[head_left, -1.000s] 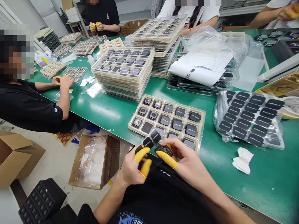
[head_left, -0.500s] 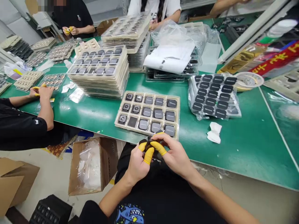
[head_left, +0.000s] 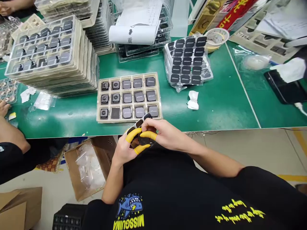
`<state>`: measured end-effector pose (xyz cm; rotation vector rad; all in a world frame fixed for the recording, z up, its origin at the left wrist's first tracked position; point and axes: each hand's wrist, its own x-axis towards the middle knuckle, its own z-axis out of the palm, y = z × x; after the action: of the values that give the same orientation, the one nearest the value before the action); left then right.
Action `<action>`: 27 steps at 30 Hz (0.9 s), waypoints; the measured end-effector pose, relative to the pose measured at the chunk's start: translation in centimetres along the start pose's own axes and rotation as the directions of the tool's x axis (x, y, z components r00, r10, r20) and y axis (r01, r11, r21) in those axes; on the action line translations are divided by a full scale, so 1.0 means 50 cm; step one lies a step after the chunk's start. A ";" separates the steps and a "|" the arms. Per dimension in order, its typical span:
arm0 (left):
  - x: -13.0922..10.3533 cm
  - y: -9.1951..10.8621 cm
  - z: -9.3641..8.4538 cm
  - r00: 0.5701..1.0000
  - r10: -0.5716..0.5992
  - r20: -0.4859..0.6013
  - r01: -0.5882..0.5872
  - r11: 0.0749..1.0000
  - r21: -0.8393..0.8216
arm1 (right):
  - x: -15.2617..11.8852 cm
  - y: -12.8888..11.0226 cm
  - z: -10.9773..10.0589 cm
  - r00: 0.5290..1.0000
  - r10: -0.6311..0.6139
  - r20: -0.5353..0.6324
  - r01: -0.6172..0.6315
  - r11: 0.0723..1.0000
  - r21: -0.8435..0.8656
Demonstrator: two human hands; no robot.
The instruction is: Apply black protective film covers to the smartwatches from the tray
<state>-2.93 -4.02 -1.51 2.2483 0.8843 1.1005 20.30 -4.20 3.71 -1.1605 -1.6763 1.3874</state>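
Both hands (head_left: 165,134) close together, fingers (head_left: 151,122) bent inward, forearms (head_left: 211,157) bare.

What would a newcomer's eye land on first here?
Probably the yellow finger covers in mid-picture, on the left hand and right hand, which hold a dark piece and a strip just below the tray. Next, the tall tray stack at upper left on the green table, and the black-patched sheets right of the tray.
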 end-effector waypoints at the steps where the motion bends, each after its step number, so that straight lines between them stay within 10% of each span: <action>1: -0.001 0.000 0.004 1.000 -0.016 -0.007 0.016 1.000 -0.021 | -0.003 0.003 0.002 1.000 -0.026 -0.006 0.026 0.998 -0.056; 7: -0.020 -0.013 0.042 0.961 -0.275 -0.019 0.266 0.944 -0.197 | -0.032 -0.012 0.003 0.968 -0.193 -0.158 0.144 0.949 -0.280; 12: -0.027 -0.020 0.049 0.869 -0.491 0.061 0.468 0.777 -0.421 | -0.066 -0.035 -0.085 0.978 -0.062 -0.197 0.037 0.991 -0.129; 16: -0.043 -0.027 0.031 0.792 -0.609 0.041 0.553 0.687 -0.472 | -0.079 0.023 -0.262 0.857 0.023 -0.515 -0.178 0.950 -0.255; 23: -0.056 -0.075 0.038 0.660 -0.747 0.073 0.642 0.512 -0.570 | -0.113 0.186 -0.724 0.393 0.031 -0.919 -0.673 0.690 -0.265; 27: -0.041 -0.062 0.044 0.664 -0.742 0.088 0.680 0.552 -0.483 | -0.104 0.243 -0.835 0.304 0.060 -0.951 -0.737 0.647 -0.195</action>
<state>-3.13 -3.73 -5.83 1.1962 1.2584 0.9139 62.40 7.67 1.14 -2.3593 -0.9378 0.1123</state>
